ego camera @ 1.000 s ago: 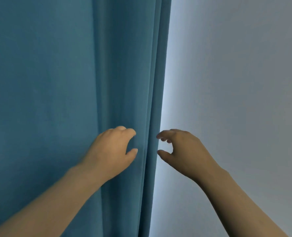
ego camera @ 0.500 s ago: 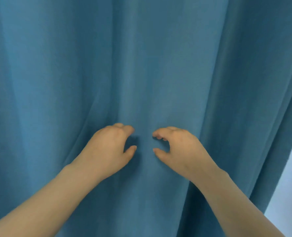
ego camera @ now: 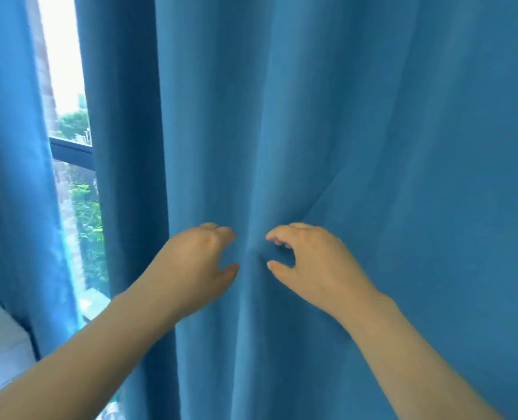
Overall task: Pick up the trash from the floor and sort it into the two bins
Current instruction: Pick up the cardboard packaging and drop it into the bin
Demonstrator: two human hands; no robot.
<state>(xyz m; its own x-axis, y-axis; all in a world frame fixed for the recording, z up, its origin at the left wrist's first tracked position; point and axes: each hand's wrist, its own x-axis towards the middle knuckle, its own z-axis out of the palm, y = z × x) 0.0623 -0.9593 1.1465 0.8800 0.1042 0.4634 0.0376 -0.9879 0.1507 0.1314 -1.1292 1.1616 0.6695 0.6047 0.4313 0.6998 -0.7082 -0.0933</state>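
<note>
the left hand (ego camera: 195, 263) and right hand (ego camera: 307, 263) are held half-curled, empty, before a blue curtain (ego camera: 373, 147). the floor is hidden. a window (ego camera: 69, 122) is glimpsed, blurred.

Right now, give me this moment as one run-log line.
left hand: open, empty | right hand: open, empty | both raised before blue curtain | window in gap at left | trash, bins: not in view

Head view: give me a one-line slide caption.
Left hand and right hand, both empty and half-curled, raised before a blue curtain, window showing at left; no trash or bins in view.
</note>
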